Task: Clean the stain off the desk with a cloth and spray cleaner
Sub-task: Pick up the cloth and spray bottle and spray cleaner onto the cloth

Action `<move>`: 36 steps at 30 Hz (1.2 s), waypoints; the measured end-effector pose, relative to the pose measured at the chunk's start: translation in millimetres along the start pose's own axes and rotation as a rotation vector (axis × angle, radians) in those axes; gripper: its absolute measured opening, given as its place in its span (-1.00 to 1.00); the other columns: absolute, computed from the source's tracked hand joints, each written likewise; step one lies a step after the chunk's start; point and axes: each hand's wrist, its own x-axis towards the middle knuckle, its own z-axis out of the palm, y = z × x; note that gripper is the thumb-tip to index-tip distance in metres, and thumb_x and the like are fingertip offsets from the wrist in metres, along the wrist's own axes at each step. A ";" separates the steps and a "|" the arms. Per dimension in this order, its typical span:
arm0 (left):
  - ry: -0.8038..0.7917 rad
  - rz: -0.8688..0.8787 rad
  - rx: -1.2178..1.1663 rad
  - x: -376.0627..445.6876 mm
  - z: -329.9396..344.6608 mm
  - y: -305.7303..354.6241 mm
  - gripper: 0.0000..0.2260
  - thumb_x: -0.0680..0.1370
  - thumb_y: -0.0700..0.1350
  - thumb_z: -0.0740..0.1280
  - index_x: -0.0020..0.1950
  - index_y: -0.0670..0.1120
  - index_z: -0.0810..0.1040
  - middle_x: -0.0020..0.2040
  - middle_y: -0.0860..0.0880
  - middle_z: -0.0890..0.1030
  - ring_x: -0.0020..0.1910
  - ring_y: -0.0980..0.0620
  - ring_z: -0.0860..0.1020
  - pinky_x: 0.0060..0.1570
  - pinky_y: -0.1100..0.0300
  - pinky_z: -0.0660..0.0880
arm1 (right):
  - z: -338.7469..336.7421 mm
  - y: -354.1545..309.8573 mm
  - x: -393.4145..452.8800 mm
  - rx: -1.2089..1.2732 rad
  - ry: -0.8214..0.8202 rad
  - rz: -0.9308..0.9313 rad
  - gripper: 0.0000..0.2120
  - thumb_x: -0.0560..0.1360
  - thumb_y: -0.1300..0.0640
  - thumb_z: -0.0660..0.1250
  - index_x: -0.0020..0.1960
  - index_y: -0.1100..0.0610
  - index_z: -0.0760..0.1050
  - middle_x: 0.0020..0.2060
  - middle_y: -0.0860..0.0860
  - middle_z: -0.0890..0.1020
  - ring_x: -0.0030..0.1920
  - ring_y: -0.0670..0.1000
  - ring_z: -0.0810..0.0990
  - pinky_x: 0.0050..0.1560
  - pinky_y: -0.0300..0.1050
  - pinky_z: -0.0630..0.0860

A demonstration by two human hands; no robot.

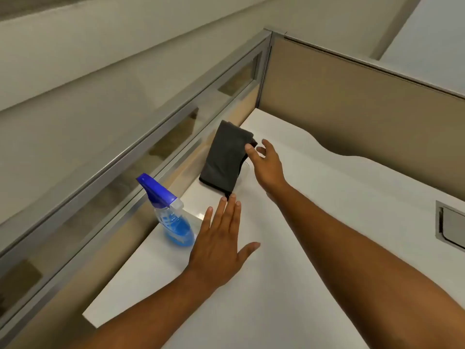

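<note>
Both hands' fingers are spread apart, holding nothing. The gray cloth (pixel 225 157) touches the right thumb. The left hand (pixel 219 244) could bump over the spray bottle (pixel 171 215) just beside its fingers.

head view, tilted, looks down close over desk (pixel 314 248) corner.

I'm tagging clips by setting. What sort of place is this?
Most likely an office cubicle: a white desk boxed in by tan partition panels with metal frames, one glazed, plus a cable hatch set into the desk.
</note>
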 end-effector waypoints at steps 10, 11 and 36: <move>0.066 0.061 0.029 -3.2 19.3 -6.1 -0.04 0.55 0.56 -0.26 0.68 -0.07 -0.47 0.72 -0.09 -0.42 0.73 -0.14 -0.32 0.65 -0.09 -0.37 | 10.7 -7.6 16.6 0.151 0.006 -0.023 -0.70 0.66 0.15 0.39 0.37 0.17 0.53 0.29 0.10 0.65 0.25 0.12 0.67 0.38 0.13 0.60; 0.062 0.054 0.032 -3.4 18.2 -6.4 -0.04 0.55 0.56 -0.28 0.66 -0.08 -0.49 0.71 -0.09 -0.44 0.72 -0.14 -0.32 0.65 -0.09 -0.38 | 10.2 -9.5 15.3 0.171 0.007 -0.039 -0.72 0.66 0.16 0.39 0.36 0.17 0.54 0.26 0.09 0.66 0.22 0.11 0.69 0.34 0.11 0.63; -0.202 0.275 -1.531 -12.9 -122.5 95.1 -0.53 0.44 0.02 0.66 0.28 0.32 0.62 0.29 0.10 0.71 0.33 -0.05 0.68 0.16 0.06 0.70 | -224.3 -51.3 -128.6 0.577 -0.369 -0.112 -0.61 0.67 0.01 0.34 0.42 0.18 0.54 0.00 -0.02 0.71 -0.03 -0.03 0.68 -0.09 -0.10 0.67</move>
